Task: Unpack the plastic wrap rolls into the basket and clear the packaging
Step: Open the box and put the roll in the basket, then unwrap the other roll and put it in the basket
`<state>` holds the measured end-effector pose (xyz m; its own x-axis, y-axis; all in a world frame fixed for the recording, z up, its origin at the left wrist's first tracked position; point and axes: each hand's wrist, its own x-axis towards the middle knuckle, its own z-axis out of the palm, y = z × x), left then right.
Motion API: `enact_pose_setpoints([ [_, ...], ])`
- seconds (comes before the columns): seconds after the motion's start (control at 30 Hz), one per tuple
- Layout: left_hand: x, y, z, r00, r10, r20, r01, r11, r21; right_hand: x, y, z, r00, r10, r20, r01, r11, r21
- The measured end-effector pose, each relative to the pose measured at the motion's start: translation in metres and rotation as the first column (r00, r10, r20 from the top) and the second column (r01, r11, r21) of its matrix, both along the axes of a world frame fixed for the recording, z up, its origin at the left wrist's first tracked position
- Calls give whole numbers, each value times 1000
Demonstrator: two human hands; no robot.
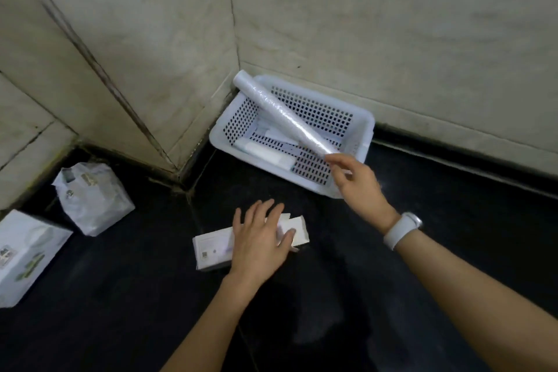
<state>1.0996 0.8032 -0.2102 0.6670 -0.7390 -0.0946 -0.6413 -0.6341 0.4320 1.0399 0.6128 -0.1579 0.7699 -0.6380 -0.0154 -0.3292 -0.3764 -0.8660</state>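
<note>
My right hand [357, 183] pinches the near end of a long clear plastic wrap roll [280, 113], which slants up and left over the white perforated basket [362, 127]. The basket stands on the dark floor in the corner against the wall. Another white roll [262, 151] lies on the basket's bottom. My left hand [261, 238] rests flat, fingers spread, on a white cardboard box [213, 248] lying on the floor in front of the basket; the box's right end flap is open.
At the left, a white plastic bag [92, 198] with something inside sits by the wall, and a white printed carton [25, 254] stands at the left edge. Tiled walls close off the back and left. A white watch is on my right wrist.
</note>
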Motion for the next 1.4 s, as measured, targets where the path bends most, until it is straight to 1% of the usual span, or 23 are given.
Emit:
enact_pose_setpoints([
  [0.07, -25, -24, 10, 998, -59, 10, 60, 992, -109, -55, -1, 5, 995, -95, 16, 95, 995, -14],
  [0.1, -40, -37, 14, 994, -113, 8, 113, 984, -136, -85, -4, 4, 989, -147, 1, 147, 989, -9],
  [0.2, -96, -78, 17, 945, -323, -54, 314, 941, -130, -178, -14, -8, 939, -325, -110, 330, 943, 34],
  [0.3, -167, -119, 10, 852, -508, -126, 500, 861, -96, -280, -20, -22, 852, -473, -225, 502, 860, 93],
  [0.43, -288, -169, 10, 703, -689, -177, 689, 721, -70, -418, -19, -31, 731, -604, -317, 655, 751, 83],
  [0.53, -395, -201, 10, 619, -759, -204, 766, 640, -60, -525, -19, -33, 637, -698, -327, 756, 649, 85],
  [0.7, -568, -243, 10, 516, -807, -286, 833, 551, -51, -679, -25, -33, 473, -820, -324, 874, 482, 57],
  [0.77, -618, -256, 15, 500, -815, -292, 844, 534, -46, -723, -29, -30, 428, -843, -327, 899, 433, 59],
  [0.87, -663, -284, 21, 507, -821, -262, 844, 534, -43, -770, -47, -27, 407, -856, -320, 910, 409, 65],
  [0.93, -677, -311, 24, 529, -822, -210, 837, 547, -35, -790, -68, -26, 415, -858, -303, 907, 416, 66],
  [1.0, -684, -344, 26, 559, -818, -136, 822, 568, -38, -803, -97, -27, 438, -843, -312, 893, 447, 47],
  [1.07, -687, -382, 26, 599, -798, -66, 798, 602, -35, -812, -131, -30, 485, -806, -340, 862, 505, 31],
  [1.13, -686, -425, 24, 637, -771, 5, 771, 637, 14, -816, -172, -36, 546, -752, -368, 807, 591, -10],
  [1.23, -678, -502, 15, 716, -697, 45, 692, 717, 90, -820, -240, -51, 614, -633, -471, 664, 737, -125],
  [1.33, -661, -577, 1, 788, -607, 101, 596, 794, 118, -820, -308, -67, 608, -471, -639, 463, 864, -197],
  [1.4, -648, -614, -9, 809, -569, 144, 546, 820, 173, -821, -346, -78, 594, -389, -704, 335, 915, -222],
])
